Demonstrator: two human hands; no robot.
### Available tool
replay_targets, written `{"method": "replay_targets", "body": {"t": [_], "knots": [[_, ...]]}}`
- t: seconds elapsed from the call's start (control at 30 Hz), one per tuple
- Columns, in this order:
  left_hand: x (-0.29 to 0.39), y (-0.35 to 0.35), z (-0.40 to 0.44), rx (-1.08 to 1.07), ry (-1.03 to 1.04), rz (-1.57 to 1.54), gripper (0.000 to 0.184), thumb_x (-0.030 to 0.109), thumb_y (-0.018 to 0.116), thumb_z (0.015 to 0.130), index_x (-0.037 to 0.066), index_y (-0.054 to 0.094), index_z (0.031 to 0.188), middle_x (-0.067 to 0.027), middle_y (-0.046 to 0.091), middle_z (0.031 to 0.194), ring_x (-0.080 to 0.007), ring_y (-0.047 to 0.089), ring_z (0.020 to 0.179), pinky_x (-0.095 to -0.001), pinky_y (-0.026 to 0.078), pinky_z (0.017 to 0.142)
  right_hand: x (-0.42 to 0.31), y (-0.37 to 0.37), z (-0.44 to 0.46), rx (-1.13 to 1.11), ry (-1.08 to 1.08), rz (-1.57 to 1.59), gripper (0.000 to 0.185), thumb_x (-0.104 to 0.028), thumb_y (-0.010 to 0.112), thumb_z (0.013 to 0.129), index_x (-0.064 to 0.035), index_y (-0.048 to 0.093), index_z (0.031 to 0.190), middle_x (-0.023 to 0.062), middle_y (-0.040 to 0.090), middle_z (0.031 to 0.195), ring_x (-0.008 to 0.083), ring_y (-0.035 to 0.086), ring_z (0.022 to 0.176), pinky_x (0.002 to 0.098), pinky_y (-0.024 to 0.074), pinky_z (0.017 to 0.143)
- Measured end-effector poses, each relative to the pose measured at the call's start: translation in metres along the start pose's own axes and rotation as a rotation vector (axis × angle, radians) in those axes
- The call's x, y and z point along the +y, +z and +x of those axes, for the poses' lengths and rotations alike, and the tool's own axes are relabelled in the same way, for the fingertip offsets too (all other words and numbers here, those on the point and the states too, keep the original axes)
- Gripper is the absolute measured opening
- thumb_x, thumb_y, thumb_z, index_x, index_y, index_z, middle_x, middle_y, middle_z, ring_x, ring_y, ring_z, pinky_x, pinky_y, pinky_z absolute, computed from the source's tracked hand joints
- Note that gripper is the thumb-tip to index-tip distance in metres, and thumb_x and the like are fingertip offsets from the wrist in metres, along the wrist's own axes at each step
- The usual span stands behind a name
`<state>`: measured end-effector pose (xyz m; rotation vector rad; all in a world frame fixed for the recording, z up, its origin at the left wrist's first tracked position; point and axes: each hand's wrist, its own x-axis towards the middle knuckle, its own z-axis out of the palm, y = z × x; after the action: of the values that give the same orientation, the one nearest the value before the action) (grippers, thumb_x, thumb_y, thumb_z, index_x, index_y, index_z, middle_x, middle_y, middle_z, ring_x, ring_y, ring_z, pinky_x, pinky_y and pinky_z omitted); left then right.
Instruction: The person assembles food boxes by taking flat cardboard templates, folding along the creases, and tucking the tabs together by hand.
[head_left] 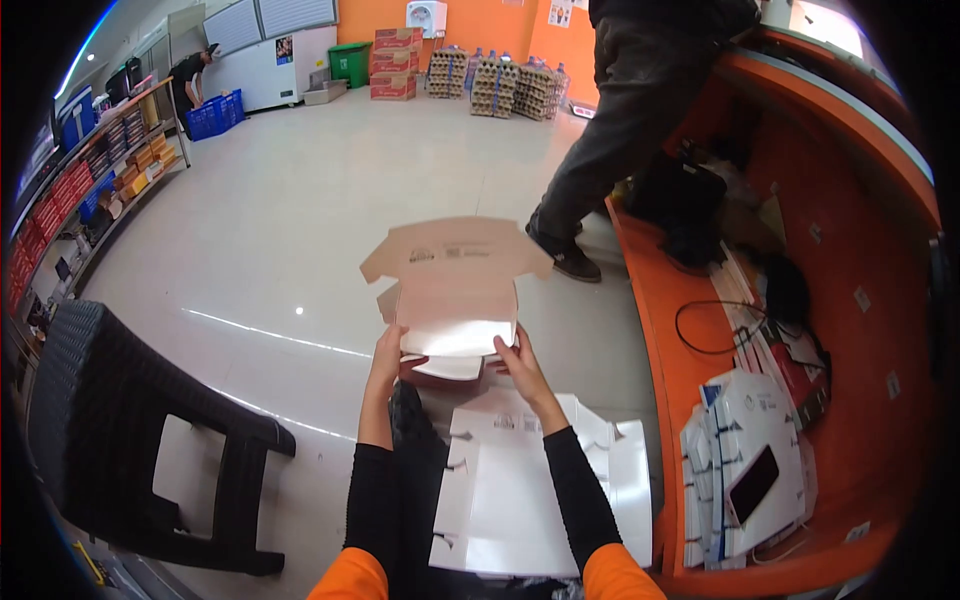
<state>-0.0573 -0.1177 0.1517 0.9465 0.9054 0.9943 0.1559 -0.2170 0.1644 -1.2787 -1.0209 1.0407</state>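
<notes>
Between my hands is a partly folded cardboard box (pixel 455 290), its printed lid flap standing up and away from me. My left hand (pixel 388 358) grips the box's near left corner, with the fingers partly hidden under it. At the near right corner my right hand (pixel 522 368) holds on, thumb on top of the board. A white flap hangs below the near edge. Flat white box blanks (pixel 510 480) with slotted edges lie beneath my forearms, close to my body.
A black woven stool (pixel 110 420) stands at left. On the orange shelf (pixel 660 400) at right lie more folded blanks (pixel 740 430), a phone (pixel 754 484) and a cable. A person's legs (pixel 630 120) stand ahead right. Another person (pixel 188 80) bends over blue crates (pixel 215 115).
</notes>
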Motion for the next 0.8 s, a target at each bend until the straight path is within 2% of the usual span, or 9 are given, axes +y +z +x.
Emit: {"method": "replay_targets", "body": {"t": [0.07,0.13,0.23,0.33,0.37,0.47,0.63,0.73,0.8], "knots": [[-0.036,-0.024,0.047,0.107,-0.004,0.088,0.037,0.026,0.044,0.088,-0.005,0.053,0.106,-0.02,0.053,0.104,-0.0276,0.062,0.088,-0.0407,0.058,0.058,0.029,-0.001,0.022,0.007,-0.054,-0.053,0.076,-0.041,0.064,0.084,-0.0033,0.026,0.139,0.0131,0.05,0.119,0.02,0.054,0.097,0.0305,0.0469,0.08],[-0.044,-0.035,0.071,0.143,-0.112,0.328,0.036,0.023,0.046,0.085,-0.004,0.057,0.105,-0.023,0.053,0.105,-0.0297,0.063,0.087,-0.0387,0.056,0.055,0.051,0.003,0.042,0.048,-0.086,-0.17,0.077,-0.04,0.067,0.082,-0.0024,0.028,0.137,0.014,0.053,0.114,0.0189,0.057,0.089,0.029,0.0485,0.075],[-0.063,-0.05,0.097,0.08,-0.146,0.626,0.039,0.019,0.05,0.08,-0.002,0.058,0.113,-0.0235,0.056,0.106,-0.032,0.061,0.092,-0.0404,0.055,0.071,0.045,0.005,0.036,0.016,-0.032,-0.298,0.08,-0.039,0.068,0.081,-0.0017,0.024,0.137,0.0152,0.054,0.101,0.0193,0.059,0.078,0.0287,0.0493,0.066],[-0.08,-0.043,0.097,0.318,0.098,1.137,0.044,0.014,0.047,0.077,0.003,0.057,0.118,-0.0281,0.054,0.111,-0.0382,0.058,0.1,-0.0434,0.049,0.082,0.054,0.008,0.033,0.007,-0.094,-0.39,0.08,-0.036,0.068,0.081,-0.0026,0.022,0.137,0.0135,0.054,0.096,0.0159,0.057,0.07,0.0284,0.0474,0.062],[-0.079,-0.037,0.091,0.334,0.08,1.066,0.046,0.014,0.047,0.076,0.004,0.056,0.121,-0.0265,0.054,0.112,-0.0415,0.054,0.104,-0.0463,0.041,0.094,0.055,0.011,0.031,0.019,-0.137,-0.422,0.08,-0.036,0.069,0.08,-0.0027,0.023,0.137,0.0127,0.054,0.094,0.0153,0.056,0.069,0.0284,0.0466,0.061],[-0.057,-0.03,0.076,0.317,0.019,1.174,0.048,0.016,0.048,0.077,0.004,0.054,0.123,-0.0257,0.055,0.113,-0.0408,0.054,0.104,-0.0453,0.042,0.092,0.053,0.019,0.029,0.132,-0.229,-0.533,0.075,-0.038,0.069,0.079,-0.0019,0.03,0.132,0.0088,0.054,0.077,0.0178,0.054,0.061,0.0309,0.0441,0.056],[-0.033,-0.035,0.052,0.249,0.018,1.032,0.046,0.021,0.046,0.077,0.002,0.057,0.117,-0.0245,0.06,0.105,-0.0382,0.057,0.101,-0.0435,0.044,0.088,0.008,0.032,0.013,0.234,-0.295,-0.614,0.075,-0.049,0.065,0.078,0.0004,0.035,0.124,0.0071,0.056,0.063,0.0241,0.06,0.054,0.0337,0.0466,0.051],[-0.014,-0.028,0.04,0.221,-0.092,1.013,0.041,0.022,0.044,0.077,0.003,0.06,0.11,-0.0232,0.062,0.1,-0.0383,0.059,0.096,-0.0434,0.045,0.085,0.001,0.035,0.007,0.246,-0.348,-0.622,0.066,-0.044,0.066,0.078,-0.0004,0.04,0.12,0.0054,0.053,0.055,0.0157,0.051,0.045,0.027,0.0384,0.046],[-0.02,-0.035,0.044,0.209,-0.121,1.066,0.039,0.022,0.044,0.078,0.004,0.06,0.108,-0.0223,0.062,0.101,-0.0387,0.058,0.096,-0.0445,0.045,0.084,0.005,0.033,0.009,0.242,-0.278,-0.703,0.065,-0.045,0.065,0.08,-0.0003,0.041,0.119,0.0063,0.053,0.055,0.0173,0.052,0.046,0.0281,0.039,0.046]]}}
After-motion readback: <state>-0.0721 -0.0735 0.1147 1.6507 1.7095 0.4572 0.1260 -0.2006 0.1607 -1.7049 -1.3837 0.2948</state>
